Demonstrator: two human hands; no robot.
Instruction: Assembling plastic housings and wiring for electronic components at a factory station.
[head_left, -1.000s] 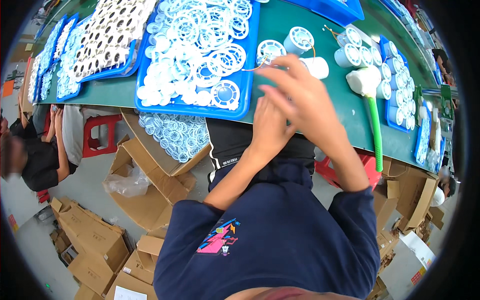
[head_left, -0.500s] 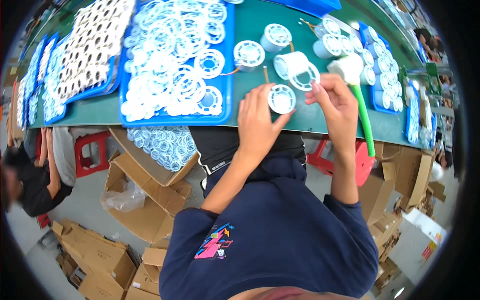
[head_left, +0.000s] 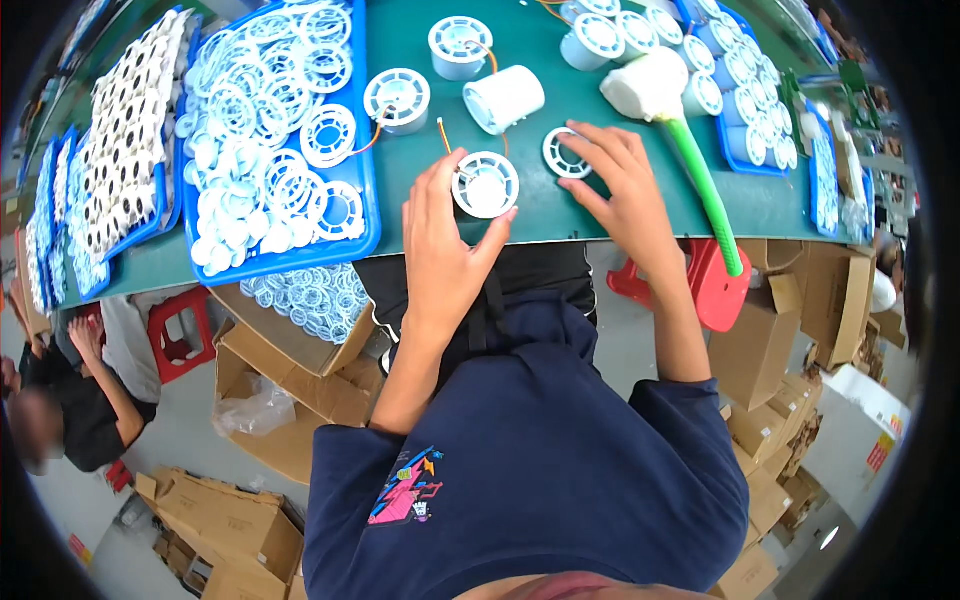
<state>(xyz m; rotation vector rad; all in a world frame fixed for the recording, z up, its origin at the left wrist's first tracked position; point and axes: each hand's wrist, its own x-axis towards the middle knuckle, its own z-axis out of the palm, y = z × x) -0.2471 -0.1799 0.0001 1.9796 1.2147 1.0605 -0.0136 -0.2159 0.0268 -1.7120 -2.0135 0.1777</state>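
The right hand (head_left: 630,190) has just brought a ring (head_left: 549,158) away from the lying cup (head_left: 508,97), which it overlapped half a second ago; it now sits to that cup's right, near the desk's (head_left: 540,222) front edge. Its thumb and fingertips curl in at the ring's edge; whether the ring is lifted off the desk I cannot tell. The left hand (head_left: 440,240) keeps its grip on a cup (head_left: 486,186), thumb on one side and fingers on the other, spoked end up. So each hand has its own part, side by side, with the ring and held cup apart.

Two upright cups, one behind (head_left: 461,48) and one to the left (head_left: 397,100), stand on the desk with wires at their tops.

The big blue tray (head_left: 300,258) on the left is heaped with pale rings and small discs. Beyond it, another blue tray (head_left: 172,190) carries stacked white pieces with dark holes. The right-hand tray (head_left: 740,163) holds rows of cups. Below the desk, an open carton (head_left: 350,350) contains more rings.
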